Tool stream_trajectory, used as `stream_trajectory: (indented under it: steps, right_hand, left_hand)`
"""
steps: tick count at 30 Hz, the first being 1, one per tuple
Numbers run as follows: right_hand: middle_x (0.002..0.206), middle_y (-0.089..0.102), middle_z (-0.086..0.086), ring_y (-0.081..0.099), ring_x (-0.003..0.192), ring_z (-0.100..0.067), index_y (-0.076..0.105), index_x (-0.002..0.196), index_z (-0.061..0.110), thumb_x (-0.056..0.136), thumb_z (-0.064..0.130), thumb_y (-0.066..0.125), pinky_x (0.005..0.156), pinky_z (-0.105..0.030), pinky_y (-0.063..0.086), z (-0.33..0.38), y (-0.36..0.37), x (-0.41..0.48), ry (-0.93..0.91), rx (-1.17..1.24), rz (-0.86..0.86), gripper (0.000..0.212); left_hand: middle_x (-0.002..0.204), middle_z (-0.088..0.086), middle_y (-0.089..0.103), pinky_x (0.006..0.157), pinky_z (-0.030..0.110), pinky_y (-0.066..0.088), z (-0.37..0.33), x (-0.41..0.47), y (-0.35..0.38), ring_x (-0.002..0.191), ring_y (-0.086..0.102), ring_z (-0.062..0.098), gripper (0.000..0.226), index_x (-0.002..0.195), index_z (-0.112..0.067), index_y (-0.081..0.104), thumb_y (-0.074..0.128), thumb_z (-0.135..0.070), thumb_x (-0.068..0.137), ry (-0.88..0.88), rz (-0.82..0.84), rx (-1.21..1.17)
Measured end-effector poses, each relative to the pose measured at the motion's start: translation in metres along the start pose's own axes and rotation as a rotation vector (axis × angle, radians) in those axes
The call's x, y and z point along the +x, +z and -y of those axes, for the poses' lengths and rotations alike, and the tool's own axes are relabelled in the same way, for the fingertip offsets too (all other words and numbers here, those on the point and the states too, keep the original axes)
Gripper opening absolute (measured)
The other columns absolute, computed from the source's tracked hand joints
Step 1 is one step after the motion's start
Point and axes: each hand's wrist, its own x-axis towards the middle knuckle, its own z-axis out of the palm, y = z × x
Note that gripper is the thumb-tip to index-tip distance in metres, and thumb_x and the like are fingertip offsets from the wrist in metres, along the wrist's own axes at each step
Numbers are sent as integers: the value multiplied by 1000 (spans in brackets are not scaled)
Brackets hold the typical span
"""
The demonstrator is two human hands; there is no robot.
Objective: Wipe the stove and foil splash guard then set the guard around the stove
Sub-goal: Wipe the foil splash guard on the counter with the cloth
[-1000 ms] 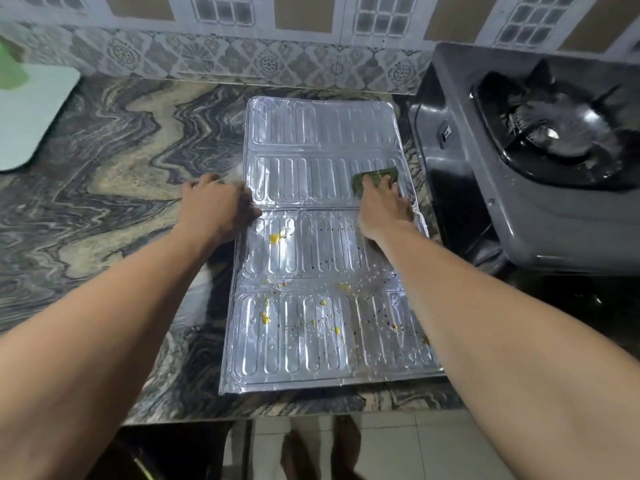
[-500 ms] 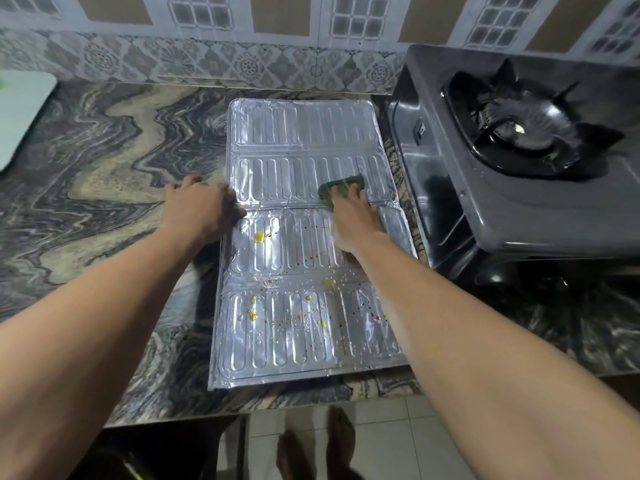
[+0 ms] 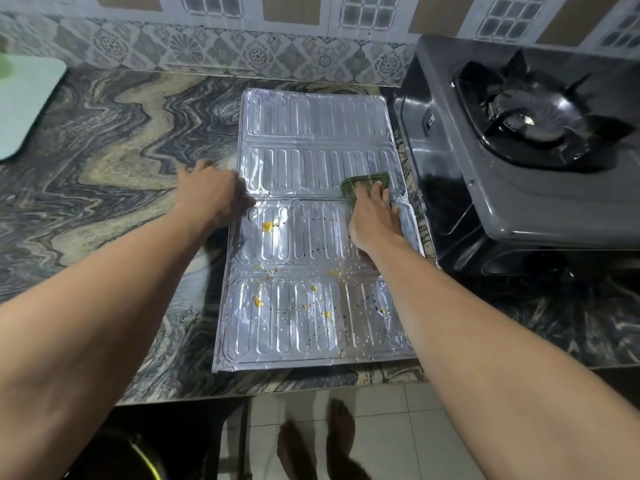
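Observation:
The silver foil splash guard (image 3: 311, 237) lies flat on the marbled counter, with yellow and dark food spots on its two near panels. My right hand (image 3: 374, 216) presses a green scouring pad (image 3: 363, 181) onto the guard's right side, at the fold between the second and third panels. My left hand (image 3: 211, 192) rests flat on the counter, fingers touching the guard's left edge and holding it down. The grey single-burner gas stove (image 3: 526, 188) stands just right of the guard, with its black burner at the far right.
A pale green board (image 3: 24, 105) lies at the counter's far left. The tiled wall (image 3: 242, 53) runs behind the counter. The counter's front edge (image 3: 277, 386) is close under the guard's near end, with floor tiles and bare feet below.
My right hand slid the green pad left across the guard, then back right toward the stove side. The left hand stayed on the left edge.

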Motion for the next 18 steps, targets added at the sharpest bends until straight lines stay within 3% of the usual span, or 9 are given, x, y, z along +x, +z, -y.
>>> stream_trajectory:
  steps: [9, 16, 18]
  right_hand:
    - [163, 6, -18, 3, 150, -37, 21, 155, 19, 95, -6, 39, 118, -57, 9, 67, 14, -16, -306, 14, 120, 67]
    - [164, 1, -18, 1, 150, -38, 11, 158, 26, 91, -11, 41, 118, -57, 6, 80, 20, -22, -409, -71, 144, 82]
    - [164, 0, -18, 0, 150, -38, 10, 158, 27, 91, -11, 40, 119, -57, 6, 78, 19, -22, -416, -94, 149, 83]
  left_hand:
    - [107, 0, 71, 105, 59, 35, -1, -1, -8, 125, 49, 32, 42, 98, -34, 73, 54, -69, 87, 18, 0, 24]
    - [129, -1, 66, 105, 64, 30, 16, 8, -15, 131, 45, 32, 32, 115, -38, 69, 58, -53, 89, 128, 125, -2]
    - [132, 0, 63, 106, 65, 29, 20, 5, -10, 138, 39, 33, 36, 116, -34, 64, 59, -56, 88, 162, 114, 29]
